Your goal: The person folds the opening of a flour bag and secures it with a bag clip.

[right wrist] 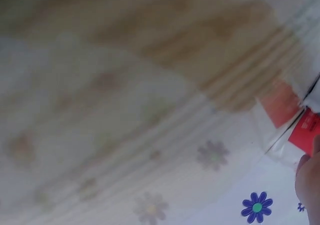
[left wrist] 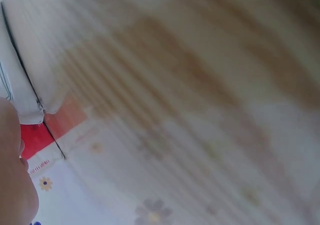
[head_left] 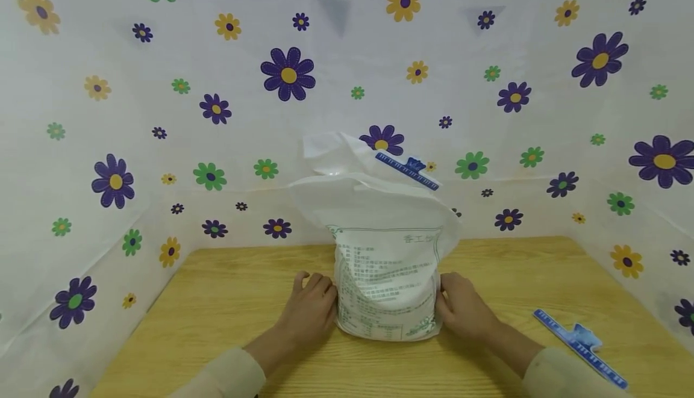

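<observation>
A large white bag [head_left: 387, 265] with green print stands upright on the wooden table, its loose top folding backward. My left hand [head_left: 314, 301] grips its lower left side, fingers bent against it. On the lower right side, my right hand [head_left: 466, 307] holds the bag with curled fingers. A blue sealing clip [head_left: 406, 170] sits at the bag's upper right; whether it clamps the film I cannot tell. In the left wrist view, part of the left hand [left wrist: 17, 175] shows beside a red patch [left wrist: 35, 140] on the bag. The right wrist view shows the right hand [right wrist: 309, 180] similarly.
A second blue sealing clip [head_left: 580, 347] lies on the table [head_left: 233, 289] to the right of my right hand. Flower-print cloth [head_left: 228, 73] hangs behind the table and along both sides.
</observation>
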